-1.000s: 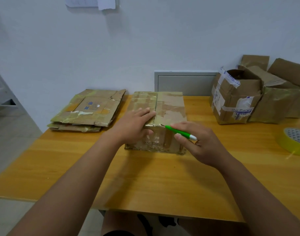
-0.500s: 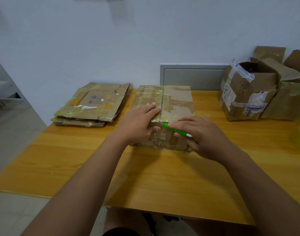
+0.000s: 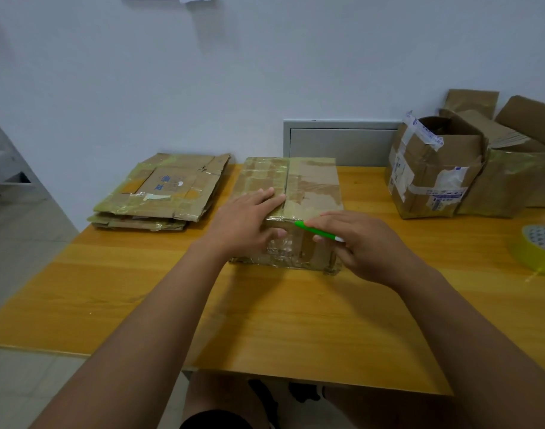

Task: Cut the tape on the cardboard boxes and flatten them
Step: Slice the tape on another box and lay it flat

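flattened cardboard (image 3: 169, 184): blue print, unreadable | open box (image 3: 432, 181) labels: illegible

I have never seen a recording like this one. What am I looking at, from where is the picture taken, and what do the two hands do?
There is no machine here. A person wears a camera on the head, so the picture looks forward and down along both arms.

On the wooden table stands a closed cardboard box wrapped in shiny tape. The left hand lies flat on its top, thumb on the front face, steadying it. The right hand holds a green cutter, its tip at the box's upper front edge.

At the left lies a stack of flattened boxes. At the right stand opened boxes that are not flattened, and a yellow tape roll near the edge of the picture.
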A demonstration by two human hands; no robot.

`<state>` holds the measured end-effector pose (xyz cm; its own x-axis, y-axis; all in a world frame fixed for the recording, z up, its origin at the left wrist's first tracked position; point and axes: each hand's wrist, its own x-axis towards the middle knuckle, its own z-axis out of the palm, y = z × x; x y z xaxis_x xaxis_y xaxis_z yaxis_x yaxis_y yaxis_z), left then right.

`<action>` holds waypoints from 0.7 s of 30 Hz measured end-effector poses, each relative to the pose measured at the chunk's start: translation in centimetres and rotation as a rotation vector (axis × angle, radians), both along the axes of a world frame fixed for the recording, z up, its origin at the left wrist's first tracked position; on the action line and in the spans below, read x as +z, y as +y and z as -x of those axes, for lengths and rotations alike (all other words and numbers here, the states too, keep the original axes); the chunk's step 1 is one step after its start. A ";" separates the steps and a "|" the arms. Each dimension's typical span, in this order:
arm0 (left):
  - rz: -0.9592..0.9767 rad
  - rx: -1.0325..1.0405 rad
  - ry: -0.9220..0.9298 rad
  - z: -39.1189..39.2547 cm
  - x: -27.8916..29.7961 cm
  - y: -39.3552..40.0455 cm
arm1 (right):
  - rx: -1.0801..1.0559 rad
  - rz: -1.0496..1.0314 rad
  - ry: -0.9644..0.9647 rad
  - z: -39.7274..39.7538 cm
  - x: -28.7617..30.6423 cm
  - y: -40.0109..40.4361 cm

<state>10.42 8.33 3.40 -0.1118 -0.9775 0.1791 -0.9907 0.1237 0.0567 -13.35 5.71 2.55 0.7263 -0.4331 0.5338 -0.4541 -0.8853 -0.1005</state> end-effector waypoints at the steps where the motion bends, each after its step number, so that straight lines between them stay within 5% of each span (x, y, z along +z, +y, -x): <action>1: -0.002 0.003 0.001 0.0 0.0 0.0 | -0.007 -0.005 -0.013 0.2 -0.2 0.0; 21: -0.043 0.037 -0.002 0.6 0.7 0.3 | -0.094 0.018 -0.034 4.9 -1.1 -0.1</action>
